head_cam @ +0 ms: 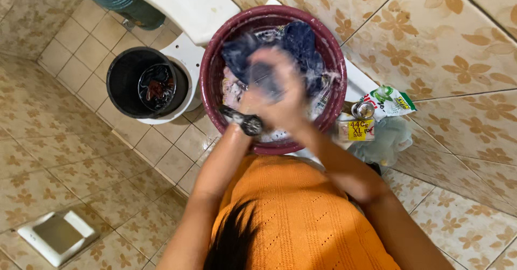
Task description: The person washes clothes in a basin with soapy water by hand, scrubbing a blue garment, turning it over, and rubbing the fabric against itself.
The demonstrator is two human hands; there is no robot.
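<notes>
Light even, fairly bright, soft, seems from above. Weak shadows on floor (81, 162) beside black bucket (141, 84). Small glare on wet tiles and rim of red basin (211, 60). Hands (272, 95) and dark cloth (291, 44) smeared by motion blur. Floor tiles, orange shirt (307, 216) sharp. Wide-angle bending at edges.

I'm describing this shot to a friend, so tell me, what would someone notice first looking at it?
First, the dark red basin in the middle, where both hands, the left hand with a black wristwatch and the right hand, are blurred together over a dark blue wet cloth. Next, the person's orange top fills the bottom of the picture. To the left of the basin stands a black bucket on the flower-patterned tile floor.
</notes>
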